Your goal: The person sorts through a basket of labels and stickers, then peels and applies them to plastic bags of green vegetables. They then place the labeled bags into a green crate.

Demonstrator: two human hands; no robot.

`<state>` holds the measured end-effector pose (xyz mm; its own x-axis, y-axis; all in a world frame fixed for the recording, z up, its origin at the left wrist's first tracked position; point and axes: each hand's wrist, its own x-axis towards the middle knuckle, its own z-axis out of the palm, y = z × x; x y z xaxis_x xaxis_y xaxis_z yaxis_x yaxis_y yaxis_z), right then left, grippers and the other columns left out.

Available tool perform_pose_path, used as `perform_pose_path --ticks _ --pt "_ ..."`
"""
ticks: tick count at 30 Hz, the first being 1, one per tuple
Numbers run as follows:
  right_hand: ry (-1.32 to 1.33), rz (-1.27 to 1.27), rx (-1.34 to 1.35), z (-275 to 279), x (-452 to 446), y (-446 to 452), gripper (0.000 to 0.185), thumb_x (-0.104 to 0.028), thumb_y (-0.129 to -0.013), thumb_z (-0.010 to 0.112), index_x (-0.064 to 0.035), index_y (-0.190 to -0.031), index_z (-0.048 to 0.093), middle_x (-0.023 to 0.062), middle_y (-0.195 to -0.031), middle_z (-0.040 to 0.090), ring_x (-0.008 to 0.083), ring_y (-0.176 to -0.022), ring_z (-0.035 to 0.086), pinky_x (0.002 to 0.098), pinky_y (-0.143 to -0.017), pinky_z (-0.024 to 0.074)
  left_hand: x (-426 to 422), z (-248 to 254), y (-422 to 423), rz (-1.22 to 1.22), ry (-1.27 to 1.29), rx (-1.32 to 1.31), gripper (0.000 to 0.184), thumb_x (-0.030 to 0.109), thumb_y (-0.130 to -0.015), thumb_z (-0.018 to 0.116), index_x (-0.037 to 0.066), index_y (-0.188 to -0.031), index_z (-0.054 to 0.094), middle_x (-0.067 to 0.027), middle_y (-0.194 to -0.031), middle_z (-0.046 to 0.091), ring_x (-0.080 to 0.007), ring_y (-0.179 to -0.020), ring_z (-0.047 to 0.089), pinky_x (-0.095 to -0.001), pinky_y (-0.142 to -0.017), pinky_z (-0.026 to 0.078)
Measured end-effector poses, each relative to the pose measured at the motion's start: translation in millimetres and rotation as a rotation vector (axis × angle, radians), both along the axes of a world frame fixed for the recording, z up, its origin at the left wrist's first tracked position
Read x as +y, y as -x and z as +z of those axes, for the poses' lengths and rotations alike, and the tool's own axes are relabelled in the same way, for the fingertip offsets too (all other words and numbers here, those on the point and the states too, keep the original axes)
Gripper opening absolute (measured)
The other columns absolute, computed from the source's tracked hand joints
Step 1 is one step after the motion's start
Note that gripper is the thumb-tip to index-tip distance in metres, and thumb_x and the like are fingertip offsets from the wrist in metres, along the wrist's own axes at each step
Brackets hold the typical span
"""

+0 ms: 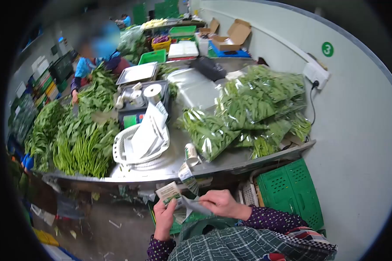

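Note:
My left hand (164,217) is closed, with thumb and fingers pinching a white and green printed label (168,192). To its right, my right hand (223,204) pinches the end of a pale paper strip (195,205). A label strip (187,175) hangs over the table's front edge, coming from a label roll (190,154). Both hands are in front of that edge, above my checked apron (231,244). Clear bags of leafy greens (257,98) lie piled on the right side of the table.
Loose leafy greens (83,145) cover the table's left side. A white basket (118,150) with papers stands mid-table by a dark tray of rolls (152,93). Across the table, another person's hand (75,96) touches greens. Below right is a green crate (289,191).

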<state>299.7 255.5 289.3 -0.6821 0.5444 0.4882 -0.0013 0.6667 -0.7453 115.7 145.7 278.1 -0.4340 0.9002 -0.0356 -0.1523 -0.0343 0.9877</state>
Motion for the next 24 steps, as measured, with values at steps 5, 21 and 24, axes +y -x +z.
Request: perform_pose_path --ticks 5,21,24 --pt "0.29 -0.019 0.011 -8.2 -9.3 -1.2 0.011 -0.01 -0.081 0.063 -0.001 -0.088 0.064 0.0112 -0.076 0.064 0.0165 -0.063 0.061 0.0269 -0.059 0.0477 -2.8 -0.6 3.7 0.053 0.046 0.219 0.023 0.004 -0.085 0.053 -0.003 -0.105 0.061 -0.0046 -0.099 0.063 -0.0109 -0.091 0.056 -0.0251 -0.082 0.044" --pt "0.862 0.074 -0.066 1.6 0.7 4.2 0.019 -0.013 -0.084 0.064 0.0015 -0.097 0.062 -0.0006 -0.081 0.063 0.0023 -0.071 0.053 0.0183 -0.062 0.0434 -15.5 4.9 -5.5 0.183 -0.121 0.159 0.017 0.0 -0.085 0.055 -0.003 -0.099 0.064 -0.0056 -0.094 0.065 -0.0099 -0.085 0.058 -0.025 -0.075 0.046" --pt "0.832 0.143 -0.214 -3.5 9.7 9.3 0.015 -0.012 -0.085 0.062 0.0014 -0.092 0.064 -0.0029 -0.077 0.061 0.0019 -0.068 0.05 0.0186 -0.06 0.0415 -26.7 14.8 -2.4 0.084 -0.106 0.287 0.018 -0.001 -0.085 0.053 -0.004 -0.099 0.064 -0.008 -0.095 0.065 -0.0128 -0.087 0.059 -0.0262 -0.077 0.047"
